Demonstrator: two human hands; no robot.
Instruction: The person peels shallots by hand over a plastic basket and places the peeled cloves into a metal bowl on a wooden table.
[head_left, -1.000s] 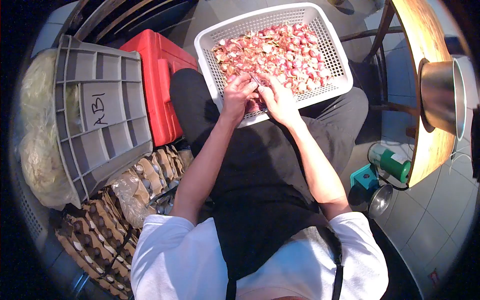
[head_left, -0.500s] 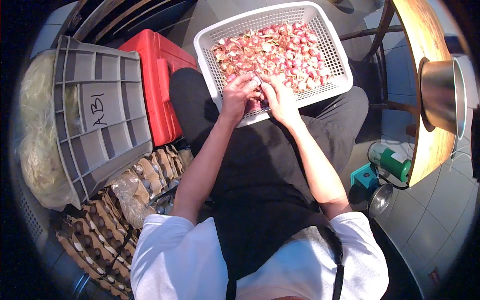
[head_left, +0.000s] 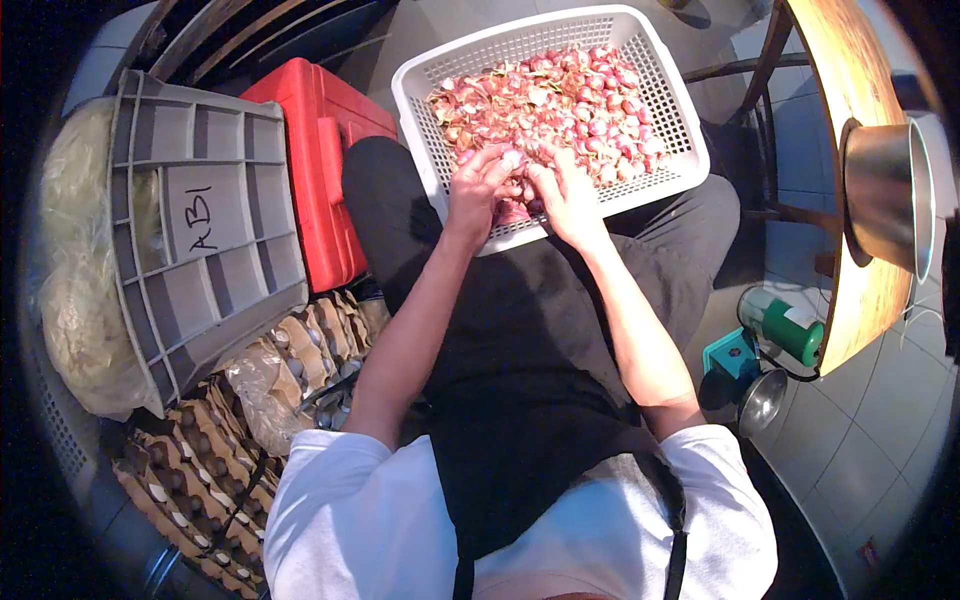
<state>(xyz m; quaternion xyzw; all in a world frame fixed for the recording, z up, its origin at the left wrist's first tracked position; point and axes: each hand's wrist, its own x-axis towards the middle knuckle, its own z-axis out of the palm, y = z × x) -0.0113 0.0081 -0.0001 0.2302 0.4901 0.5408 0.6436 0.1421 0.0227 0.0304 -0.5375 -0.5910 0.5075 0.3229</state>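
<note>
A white plastic basket (head_left: 685, 150) rests on my lap, tilted, with many small red shallots (head_left: 610, 90) and loose skins inside. Over its near edge, my left hand (head_left: 478, 190) has its fingers closed round a pale pink shallot (head_left: 512, 160). Close beside it, to the right, my right hand (head_left: 566, 195) has its fingers bent together; what they pinch, if anything, is too small to make out. Darker red shallots or skins (head_left: 512, 211) lie below and between the two hands, in the basket's near corner.
At the left stand a grey crate (head_left: 200, 290), a red box (head_left: 318, 170) and plastic-wrapped produce (head_left: 85, 300). Egg trays (head_left: 195, 480) lie lower left. On the right, a metal pot (head_left: 885, 200) sits on a wooden table (head_left: 860, 60), near a green can (head_left: 780, 325) and a teal scale (head_left: 730, 353).
My right hand has moved slightly away from my left, and its fingers have shifted. More of the shallot in my left hand shows. The whole view has shifted a little.
</note>
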